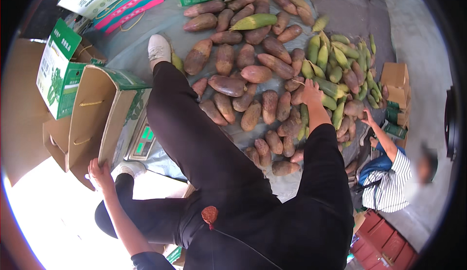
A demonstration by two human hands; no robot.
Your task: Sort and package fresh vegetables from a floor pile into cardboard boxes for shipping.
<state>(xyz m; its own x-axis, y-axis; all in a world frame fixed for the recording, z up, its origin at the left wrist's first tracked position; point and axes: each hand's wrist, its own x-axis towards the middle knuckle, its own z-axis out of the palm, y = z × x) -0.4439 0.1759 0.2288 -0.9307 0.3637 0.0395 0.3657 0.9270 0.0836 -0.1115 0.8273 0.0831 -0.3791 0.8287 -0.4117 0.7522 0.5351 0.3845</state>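
Just right of our right hand, the nearer of 2 (pixel 312 93), whose grip we cannot tell, a smooth green oblong fruit (pixel 332 89) slants down rightward.

Mottled purple-brown on the oblong fruits (pixel 245 55); green, tinged yellow, across the piled fruits (pixel 335 58) — brighter yellow-green along the lone long fruit (pixel 254 21). Plain brown inside the open carton (pixel 95 119), green and white outside. Banded pink and teal on the gift box (pixel 130 10). Glowing green on the scale display (pixel 145 140). White on the shoe (pixel 158 47), black on the trousers (pixel 189 119) — striped dark on white over the co-worker's shirt (pixel 389 189).
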